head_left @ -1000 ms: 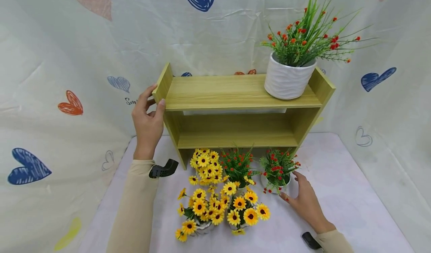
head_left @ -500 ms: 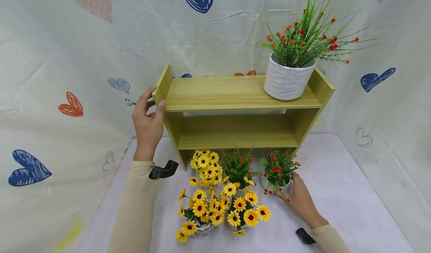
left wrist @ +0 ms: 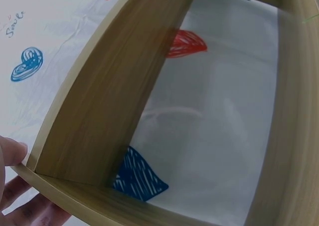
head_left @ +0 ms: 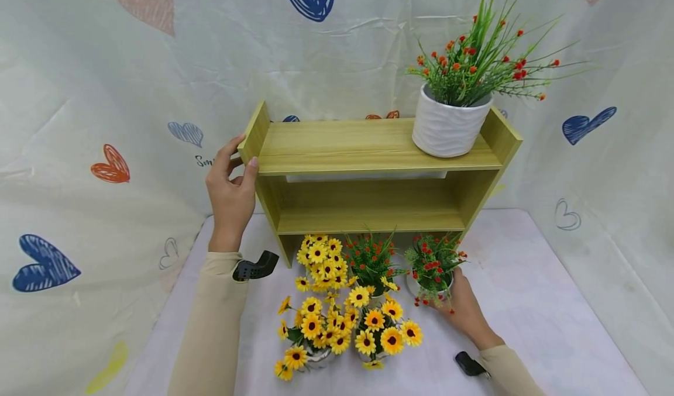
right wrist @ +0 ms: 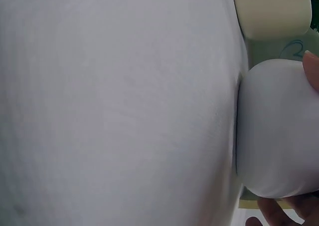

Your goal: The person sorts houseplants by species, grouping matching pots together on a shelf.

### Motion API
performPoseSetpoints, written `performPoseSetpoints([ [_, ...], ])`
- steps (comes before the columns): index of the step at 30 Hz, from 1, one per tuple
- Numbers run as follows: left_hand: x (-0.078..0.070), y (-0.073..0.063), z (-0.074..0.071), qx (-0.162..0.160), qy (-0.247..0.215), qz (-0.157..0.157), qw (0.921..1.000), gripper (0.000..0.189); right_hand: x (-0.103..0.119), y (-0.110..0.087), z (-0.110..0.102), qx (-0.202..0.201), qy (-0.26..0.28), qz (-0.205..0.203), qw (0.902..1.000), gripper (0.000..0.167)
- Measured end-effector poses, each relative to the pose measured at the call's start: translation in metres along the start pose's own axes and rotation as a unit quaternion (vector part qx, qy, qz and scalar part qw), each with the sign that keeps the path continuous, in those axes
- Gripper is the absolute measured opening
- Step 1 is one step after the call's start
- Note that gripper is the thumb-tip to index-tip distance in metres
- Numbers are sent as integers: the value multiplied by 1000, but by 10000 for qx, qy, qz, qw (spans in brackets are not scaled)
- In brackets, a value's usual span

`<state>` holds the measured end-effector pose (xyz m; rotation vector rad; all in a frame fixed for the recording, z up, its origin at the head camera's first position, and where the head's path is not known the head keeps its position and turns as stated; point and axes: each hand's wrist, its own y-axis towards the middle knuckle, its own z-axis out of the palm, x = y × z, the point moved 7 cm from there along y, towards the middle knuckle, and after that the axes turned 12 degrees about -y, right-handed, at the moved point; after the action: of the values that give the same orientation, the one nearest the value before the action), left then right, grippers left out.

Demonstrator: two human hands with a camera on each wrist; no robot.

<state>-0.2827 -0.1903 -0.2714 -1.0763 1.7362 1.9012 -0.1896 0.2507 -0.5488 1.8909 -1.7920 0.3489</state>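
My left hand point(head_left: 231, 194) holds the upper left side panel of a light wooden shelf point(head_left: 337, 144), thumb in front and fingers behind. In the left wrist view the fingers point(left wrist: 30, 211) wrap that panel's edge point(left wrist: 75, 203). Low on the right, my right hand point(head_left: 468, 311) grips the white pot of a small red-flowered plant point(head_left: 433, 264) at the foot of the shelf. The right wrist view shows this rounded white pot point(right wrist: 279, 131) standing on the table, between my thumb point(right wrist: 312, 69) and fingers point(right wrist: 274, 212).
On the shelf's top right stands a large white pot point(head_left: 447, 130) with grass and red flowers. Left of the gripped plant are another red-flowered plant point(head_left: 371, 261) and several pots of yellow flowers point(head_left: 312, 326). A patterned white curtain point(head_left: 337, 51) hangs behind the table point(head_left: 526, 279).
My right hand has moved left and closed round the pot, where it was at the pot's side before. My left hand stays on the shelf panel.
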Motion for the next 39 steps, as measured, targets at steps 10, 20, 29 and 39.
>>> performPoseSetpoints([
  [10, 1, 0, 0, -11, -29, -19, 10000, 45, 4, -14, -19, 117, -16, 652, 9978, 99],
  [20, 0, 1, 0, 0, -10, 3, 10000, 44, 41, -35, -72, -223, -14, 516, 9984, 106],
  [29, 0, 1, -1, -3, 26, 12, 10000, 44, 77, -43, -120, -540, -157, 232, 9981, 105],
  [39, -1, 0, 0, 13, -39, 35, 10000, 44, 126, -33, -163, -1610, -509, -1258, 9776, 89],
])
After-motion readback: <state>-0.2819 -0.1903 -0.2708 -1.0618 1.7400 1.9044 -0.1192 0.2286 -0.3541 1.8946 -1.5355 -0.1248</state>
